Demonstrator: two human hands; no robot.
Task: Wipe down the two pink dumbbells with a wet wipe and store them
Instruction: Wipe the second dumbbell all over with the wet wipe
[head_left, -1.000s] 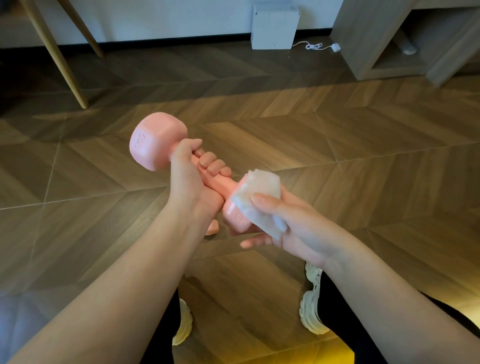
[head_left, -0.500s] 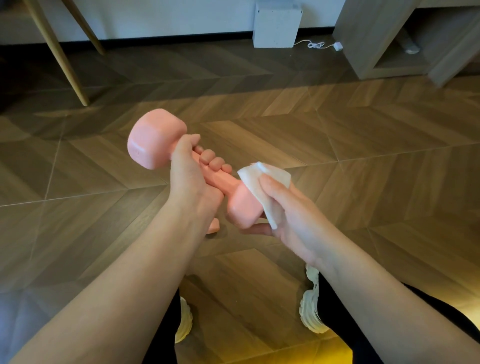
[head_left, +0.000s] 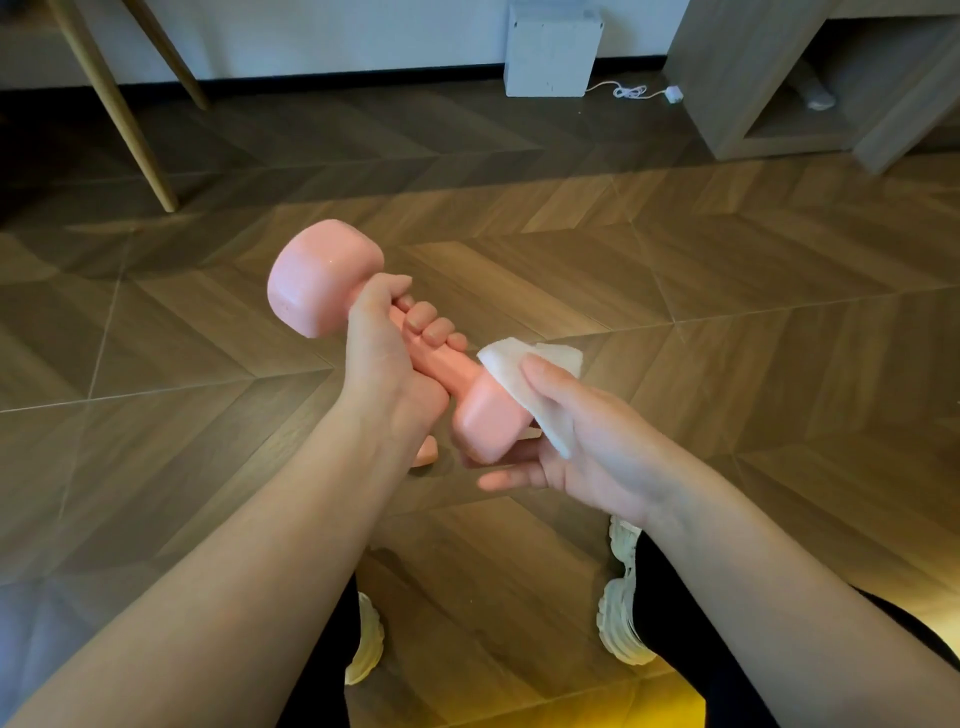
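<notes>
Head view: since 1.0 s ago the white folded wet wipe (head_left: 511, 364) has slid off the end face of the near head to its far right side, and the far head has turned so its lettering no longer shows. The pink rubber-coated dumbbell (head_left: 452, 370) is held in the air above the brown herringbone wood floor (head_left: 727, 312), far head up and to the left. The left hand (head_left: 384, 364) grips the handle, fingers wrapped round it. The right hand (head_left: 587, 436) pinches the wipe against the near head, thumb on top and fingers beneath. A small pink piece (head_left: 428, 454) shows below the left wrist; what it is cannot be told. Pale chunky shoes (head_left: 623, 608) stand on the floor below the arms. A white box (head_left: 550, 52) sits at the wall.
</notes>
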